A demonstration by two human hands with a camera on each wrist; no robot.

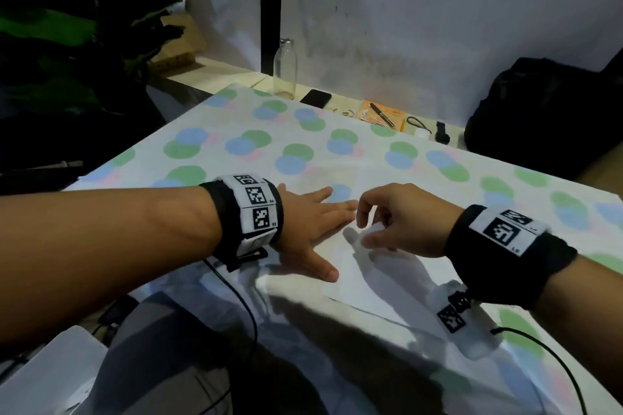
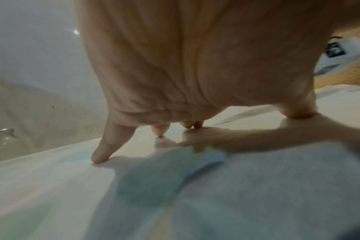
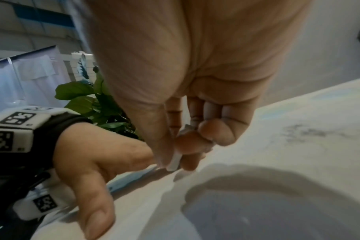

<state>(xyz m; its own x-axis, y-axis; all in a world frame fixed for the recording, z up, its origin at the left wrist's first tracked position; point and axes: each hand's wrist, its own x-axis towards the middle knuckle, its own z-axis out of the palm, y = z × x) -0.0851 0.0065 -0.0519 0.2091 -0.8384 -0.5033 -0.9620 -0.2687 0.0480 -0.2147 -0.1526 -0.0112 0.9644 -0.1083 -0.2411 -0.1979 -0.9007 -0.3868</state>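
We are finding the left hand (image 1: 309,232) lying flat, fingers spread, pressing the smooth white paper sheet (image 1: 381,283) onto the dot-patterned cloth surface (image 1: 269,145). The right hand (image 1: 404,216) is pinching what appears, through blur, to be the sheet's folded edge.

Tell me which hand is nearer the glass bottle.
Left. The left hand lies flat on the white paper, with the glass bottle standing beyond it at the back. The right hand, pinching the paper's edge, is further to the right.
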